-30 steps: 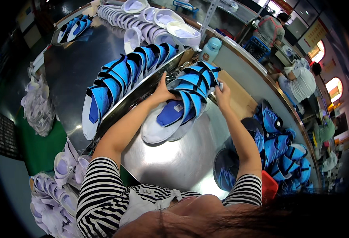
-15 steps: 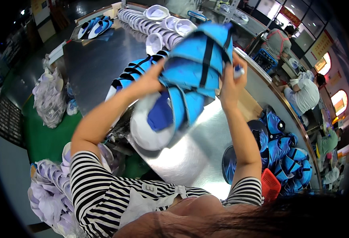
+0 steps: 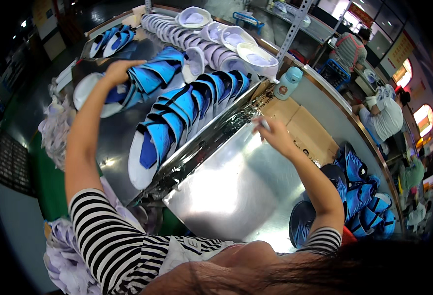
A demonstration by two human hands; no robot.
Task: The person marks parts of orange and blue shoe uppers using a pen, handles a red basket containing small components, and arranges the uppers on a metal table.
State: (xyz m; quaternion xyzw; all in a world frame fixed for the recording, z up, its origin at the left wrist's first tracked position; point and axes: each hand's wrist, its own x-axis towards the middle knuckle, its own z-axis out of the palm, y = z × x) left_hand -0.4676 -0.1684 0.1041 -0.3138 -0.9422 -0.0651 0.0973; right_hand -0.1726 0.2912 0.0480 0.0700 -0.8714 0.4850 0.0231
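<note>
My left hand point(image 3: 119, 72) reaches to the far left and is closed on a stack of blue shoe uppers point(image 3: 155, 73), nested one in another, with a white toe part at the near end. The stack lies on or just over the dark tabletop point(image 3: 113, 135); its contact is hard to see. Beside it stretches a second row of nested blue shoe uppers point(image 3: 164, 120), ending in a white toe. Over the shiny metal sheet point(image 3: 226, 177), my right hand point(image 3: 277, 137) is closed around a small white pen-like thing point(image 3: 264, 124), partly hidden by the fingers.
Rows of white shoe parts point(image 3: 216, 54) line the far side, near more blue uppers point(image 3: 113, 40). A light-blue bottle point(image 3: 288, 82) stands by brown cardboard point(image 3: 310, 125). Blue shoe pieces point(image 3: 361, 189) pile at the right. Bagged white parts point(image 3: 56, 130) stand left. People sit working beyond.
My left hand has carried the stack of blue shoe uppers from the middle to the far left. My right hand has let go of it and moved down over the metal sheet.
</note>
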